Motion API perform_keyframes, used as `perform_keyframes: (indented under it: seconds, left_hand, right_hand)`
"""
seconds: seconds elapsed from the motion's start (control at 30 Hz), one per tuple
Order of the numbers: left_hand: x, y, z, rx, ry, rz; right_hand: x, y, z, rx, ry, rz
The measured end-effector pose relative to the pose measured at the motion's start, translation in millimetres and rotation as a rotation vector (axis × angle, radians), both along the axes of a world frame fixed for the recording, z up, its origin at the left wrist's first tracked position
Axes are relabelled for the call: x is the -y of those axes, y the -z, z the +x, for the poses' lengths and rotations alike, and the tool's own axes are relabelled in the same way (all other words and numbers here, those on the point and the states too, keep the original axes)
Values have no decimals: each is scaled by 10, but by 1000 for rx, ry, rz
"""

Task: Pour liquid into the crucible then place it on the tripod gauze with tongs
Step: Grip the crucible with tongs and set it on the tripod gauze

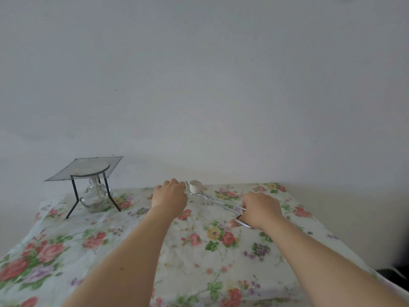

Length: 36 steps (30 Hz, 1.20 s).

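Your right hand (262, 209) grips the tongs (221, 203), their tips around the crucible (195, 186); left hand (170, 194) fingers curled, empty. Squeeze evenly, lift level toward the gauze (85, 168).

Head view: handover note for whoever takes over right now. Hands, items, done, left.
Right hand: closed on the tongs at their handle end; the tips reach around the crucible.
Left hand: beside the crucible on its left, holding nothing that shows; contact unclear.
Crucible: upright on the floral cloth, at the far edge, not lifted as far as I can tell.
Tripod: far left, gauze on top is bare, glass burner under it.
Done: tongs brought to the crucible. Whether liquid is in it cannot be seen.
Left: lift the crucible with the tongs and set it on the gauze.
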<state>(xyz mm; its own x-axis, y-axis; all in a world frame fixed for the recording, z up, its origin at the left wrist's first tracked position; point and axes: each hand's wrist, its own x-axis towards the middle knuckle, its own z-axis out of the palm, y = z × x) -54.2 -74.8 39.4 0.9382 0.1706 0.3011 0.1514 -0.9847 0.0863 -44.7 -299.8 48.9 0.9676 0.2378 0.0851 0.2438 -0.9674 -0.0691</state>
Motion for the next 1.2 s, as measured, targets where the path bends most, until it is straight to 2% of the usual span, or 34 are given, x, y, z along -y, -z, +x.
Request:
perform_keyframes:
  seconds: [0.73, 1.2]
  left_hand:
    - [-377, -468, -98, 55, -64, -8]
    - [-1124, -791, -322, 115, -180, 12]
  right_hand:
    - [-298, -584, -22, 49, 5, 53]
    - [-1113, -1112, -26, 50, -92, 112]
